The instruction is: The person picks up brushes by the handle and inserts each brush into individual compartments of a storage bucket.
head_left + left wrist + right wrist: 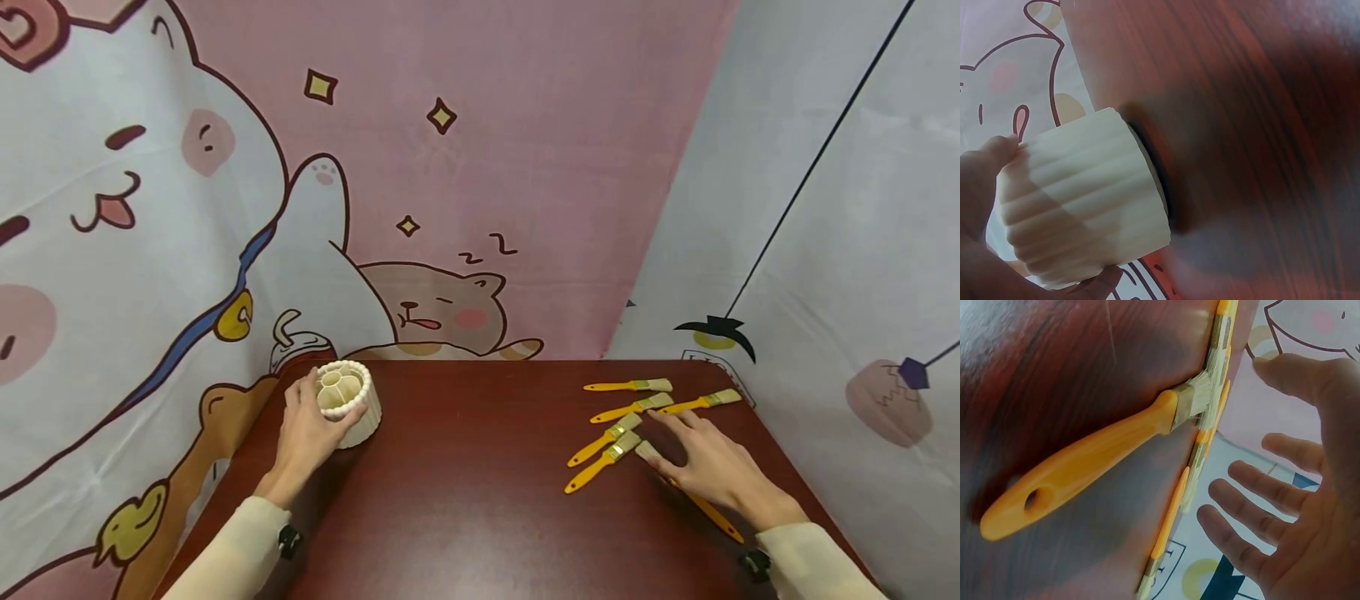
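My left hand (303,429) grips a cream, ribbed round pen holder (365,421) at the table's far left, thumb on one side and fingers on the other. Round compartments show inside its beaded top. In the left wrist view the holder's fluted wall (1091,194) stands upright on the table. On the right, my right hand (712,462) hovers over a paintbrush (712,512) with a yellow handle and pale bristles, partly hidden under the hand. The right wrist view shows that brush (1097,450) apart from the spread fingers (1254,484), which hold nothing.
Several more yellow-handled paintbrushes lie left of and beyond my right hand, among them one brush (603,462) nearest the front and another (701,402) at the back right. The dark red wooden table (465,483) meets a cartoon-printed curtain (525,183) behind.
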Motion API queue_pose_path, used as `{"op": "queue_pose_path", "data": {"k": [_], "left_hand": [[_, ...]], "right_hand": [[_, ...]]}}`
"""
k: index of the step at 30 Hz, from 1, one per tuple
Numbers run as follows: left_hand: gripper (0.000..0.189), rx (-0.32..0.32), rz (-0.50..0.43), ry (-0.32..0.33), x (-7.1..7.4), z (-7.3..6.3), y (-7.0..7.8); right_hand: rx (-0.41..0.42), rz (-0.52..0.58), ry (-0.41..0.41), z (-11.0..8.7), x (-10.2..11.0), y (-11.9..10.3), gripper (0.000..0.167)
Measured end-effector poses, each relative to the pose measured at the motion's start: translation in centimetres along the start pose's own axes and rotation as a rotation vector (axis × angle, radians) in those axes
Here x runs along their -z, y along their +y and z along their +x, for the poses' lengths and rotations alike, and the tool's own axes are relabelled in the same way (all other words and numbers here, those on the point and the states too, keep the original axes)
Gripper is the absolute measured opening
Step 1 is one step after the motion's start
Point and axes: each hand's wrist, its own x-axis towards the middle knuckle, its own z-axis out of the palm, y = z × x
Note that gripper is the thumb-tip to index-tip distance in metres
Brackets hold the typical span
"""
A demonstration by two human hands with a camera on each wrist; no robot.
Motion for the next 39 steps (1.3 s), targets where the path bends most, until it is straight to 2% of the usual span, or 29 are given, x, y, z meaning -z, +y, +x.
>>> {"op": "queue_pose_path", "data": {"k": [12, 26, 39], "left_hand": [[0.124, -0.038, 0.002, -0.046, -0.8, -0.4, 1.0], [0.122, -0.071, -0.005, -0.065, -1.7, -1.1, 2.6], [0.122, -0.095, -0.008, -0.081, -3.3, -1.6, 4.1]], "right_hand": [[-0.022, 0.066, -0.091, -0.3, -0.7, 2.1, 0.077], [-0.006, 0.088, -0.095, -0.3, -1.3, 2.9, 0.069], [0.016, 0.117, -0.102, 0.1, -1.7, 3.4, 0.056]]}}
